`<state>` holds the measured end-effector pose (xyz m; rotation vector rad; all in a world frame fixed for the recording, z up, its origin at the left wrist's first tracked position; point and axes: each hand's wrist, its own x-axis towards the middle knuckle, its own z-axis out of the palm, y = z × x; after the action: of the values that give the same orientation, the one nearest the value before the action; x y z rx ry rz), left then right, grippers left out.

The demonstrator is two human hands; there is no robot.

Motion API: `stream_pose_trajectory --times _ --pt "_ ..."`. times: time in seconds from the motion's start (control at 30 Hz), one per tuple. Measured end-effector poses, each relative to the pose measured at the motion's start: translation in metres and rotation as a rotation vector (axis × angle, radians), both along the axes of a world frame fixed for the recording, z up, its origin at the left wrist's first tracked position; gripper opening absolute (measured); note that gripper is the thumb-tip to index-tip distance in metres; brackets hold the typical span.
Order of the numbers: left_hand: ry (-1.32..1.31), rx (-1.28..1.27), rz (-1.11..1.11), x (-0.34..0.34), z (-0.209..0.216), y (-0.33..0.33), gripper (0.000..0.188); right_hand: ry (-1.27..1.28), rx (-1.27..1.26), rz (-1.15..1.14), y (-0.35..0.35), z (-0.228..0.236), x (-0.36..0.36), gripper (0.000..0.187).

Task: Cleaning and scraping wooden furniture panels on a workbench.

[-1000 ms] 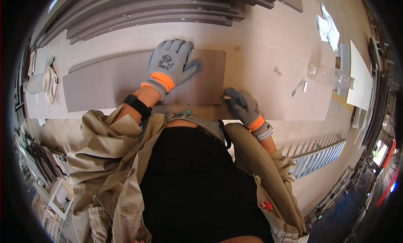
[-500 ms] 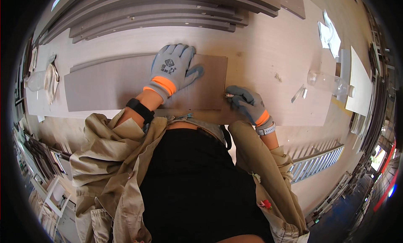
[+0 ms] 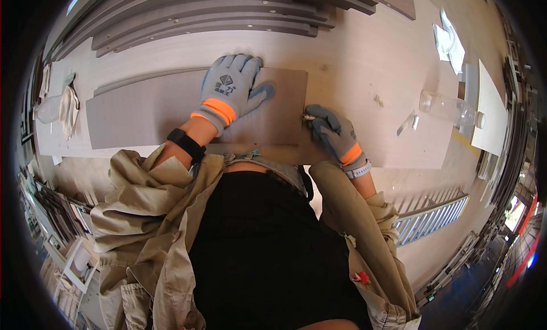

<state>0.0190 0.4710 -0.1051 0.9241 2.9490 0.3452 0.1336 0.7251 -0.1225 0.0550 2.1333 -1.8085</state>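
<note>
Your left hand (image 3: 231,90) is pressing flat, fingers spread wide, on the grey board (image 3: 142,110) lying on the counter (image 3: 364,62). Your right hand (image 3: 333,130) is pinching a small metal tool (image 3: 308,117) against the board's right edge.

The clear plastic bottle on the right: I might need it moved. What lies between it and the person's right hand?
Head view: bare tabletop, with only a small clear scrap between bottle and right hand.

A flat, rectangular grey-brown board (image 3: 148,113) with a fine wood grain lies face up on a pale worktop. The gloved left hand (image 3: 231,90) rests flat, fingers spread, on its right half. The gloved right hand (image 3: 333,133) pinches a small metal piece (image 3: 308,117) against the board's right end edge.
</note>
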Motion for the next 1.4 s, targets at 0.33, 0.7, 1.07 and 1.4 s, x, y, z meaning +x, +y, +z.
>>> stream_pose_trajectory --times 0.33,0.7,1.07,1.4 --pt "-0.079 0.016 0.006 0.001 0.003 0.000 0.048 -0.056 -0.143 -0.036 -0.006 0.000 0.002 0.036" --pt "-0.060 -0.008 0.012 0.001 0.002 -0.001 0.046 -0.167 -0.173 -0.135 -0.010 0.003 -0.024 0.036" --pt "-0.015 -0.012 0.013 0.001 -0.002 -0.002 0.049 -0.260 -0.276 -0.048 -0.002 0.004 -0.013 0.037" --pt "-0.039 0.009 0.012 0.001 0.004 -0.001 0.048 -0.088 -0.059 0.048 0.000 0.006 0.007 0.038"
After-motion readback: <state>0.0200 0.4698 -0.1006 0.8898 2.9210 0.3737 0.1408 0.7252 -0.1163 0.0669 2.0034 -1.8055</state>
